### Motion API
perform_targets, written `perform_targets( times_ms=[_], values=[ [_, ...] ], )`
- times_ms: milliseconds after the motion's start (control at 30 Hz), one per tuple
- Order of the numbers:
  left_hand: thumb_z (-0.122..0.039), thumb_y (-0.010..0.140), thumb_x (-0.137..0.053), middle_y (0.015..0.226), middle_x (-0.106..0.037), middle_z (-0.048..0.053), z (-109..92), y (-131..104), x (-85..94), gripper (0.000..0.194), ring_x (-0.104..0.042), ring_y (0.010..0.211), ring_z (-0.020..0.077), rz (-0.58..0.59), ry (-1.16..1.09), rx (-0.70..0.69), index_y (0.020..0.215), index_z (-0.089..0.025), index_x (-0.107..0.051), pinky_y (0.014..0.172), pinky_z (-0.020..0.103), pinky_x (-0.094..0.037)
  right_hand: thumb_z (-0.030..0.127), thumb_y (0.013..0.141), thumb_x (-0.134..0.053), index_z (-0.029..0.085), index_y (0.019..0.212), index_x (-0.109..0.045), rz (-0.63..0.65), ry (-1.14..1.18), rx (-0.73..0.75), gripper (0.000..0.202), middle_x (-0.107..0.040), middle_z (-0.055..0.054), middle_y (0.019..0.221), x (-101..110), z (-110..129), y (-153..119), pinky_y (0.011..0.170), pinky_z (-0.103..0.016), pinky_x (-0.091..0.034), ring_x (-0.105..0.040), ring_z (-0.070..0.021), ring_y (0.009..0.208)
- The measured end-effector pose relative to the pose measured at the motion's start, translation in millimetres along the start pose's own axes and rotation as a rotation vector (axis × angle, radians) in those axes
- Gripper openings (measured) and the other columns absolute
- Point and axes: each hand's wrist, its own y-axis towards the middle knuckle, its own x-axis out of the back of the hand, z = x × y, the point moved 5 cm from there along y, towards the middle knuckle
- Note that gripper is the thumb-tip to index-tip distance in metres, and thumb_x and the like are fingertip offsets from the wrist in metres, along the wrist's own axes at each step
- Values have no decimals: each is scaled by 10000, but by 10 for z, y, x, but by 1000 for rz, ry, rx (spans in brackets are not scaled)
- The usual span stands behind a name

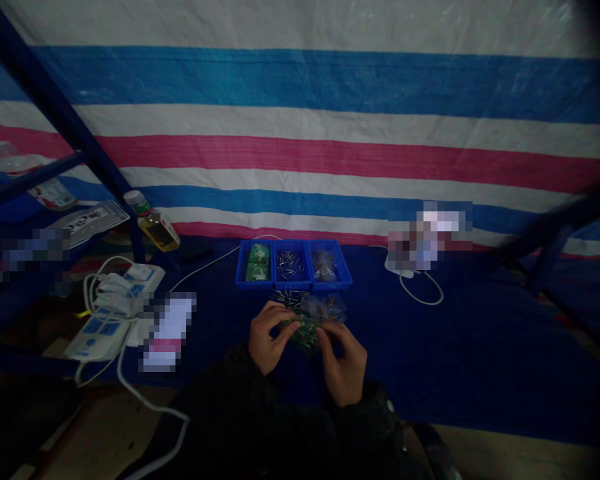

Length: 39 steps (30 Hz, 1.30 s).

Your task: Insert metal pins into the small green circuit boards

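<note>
A small green plastic packet (306, 335) is stretched between my two hands. Its near-left edge is pinched between thumb and fingers of my left hand (273, 337), and my right hand (344, 360) pinches its other side. Just beyond lie loose dark screws or pins (291, 300) and a clear plastic bag (325, 307) with small parts in it. Behind them stand three joined blue trays: the left tray (241, 273) holds green packets (258, 261), the middle tray (293, 285) thin metal pins (289, 263), the right tray (347, 275) clear bags with brownish contents (324, 265).
A white power strip (97, 337) with plugs and cables lies left, beside a blurred-out phone-like object (170, 333). A bottle of yellow liquid (157, 230) stands at the back left. Blue frame bars (75, 133) rise at the left; a cable (423, 301) loops at the right.
</note>
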Motion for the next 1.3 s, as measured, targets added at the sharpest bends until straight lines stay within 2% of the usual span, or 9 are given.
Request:
perform_targets(
  times_ms=[100,233,400,500,700,1000,1167,1300],
  values=[
    [-262,893,-729,869,-711,81,20,-10,-24,101,-642,799,202,35,-19,54,909,-171,-769,672,308,-517,279,964,-615,192,912,-715,1,9,-13,142,-725,-48,843,0,-22,-13,695,-307,-552,-685,-186,721],
    [-287,895,-727,843,-727,80,11,-14,-54,126,-642,785,202,90,-30,41,928,-175,-777,679,307,-519,284,965,-612,192,919,-717,29,20,-9,147,-720,-41,823,-21,-22,-21,666,-296,-545,-671,-176,696],
    [-273,922,-695,788,-733,75,0,-15,-38,130,-635,765,203,49,-30,5,873,-174,-764,714,329,-513,295,950,-638,190,943,-709,92,8,21,127,-694,-33,793,-64,22,-6,614,-282,-524,-632,-165,662],
    [-265,921,-698,788,-729,70,5,-20,-34,118,-626,755,200,41,-33,6,869,-178,-758,708,329,-505,274,955,-639,196,947,-710,106,18,39,106,-713,-49,849,-69,39,-2,645,-292,-532,-661,-180,724],
    [-276,893,-740,871,-755,84,-12,-8,-81,108,-637,826,216,127,-59,10,941,-183,-764,700,316,-500,220,964,-628,208,920,-707,57,22,86,91,-718,-46,865,-27,48,-11,709,-312,-530,-678,-197,795],
    [-237,907,-718,787,-712,64,7,-28,-36,89,-611,765,201,30,-41,-2,843,-175,-727,711,329,-482,241,964,-627,210,927,-706,193,38,32,92,-719,-38,884,-119,23,-14,704,-297,-517,-666,-189,782],
    [-264,903,-726,796,-698,60,10,-30,-63,106,-591,766,197,79,-57,0,847,-175,-715,690,314,-468,194,969,-604,205,848,-687,160,60,56,147,-703,-31,839,-96,12,-28,735,-300,-508,-661,-186,782],
    [-269,905,-726,893,-730,75,-22,-12,-95,96,-612,871,222,149,-64,-13,951,-185,-735,776,342,-483,160,967,-599,202,825,-674,127,61,81,166,-695,-32,836,-72,14,-30,744,-290,-502,-660,-178,783]
  ],
)
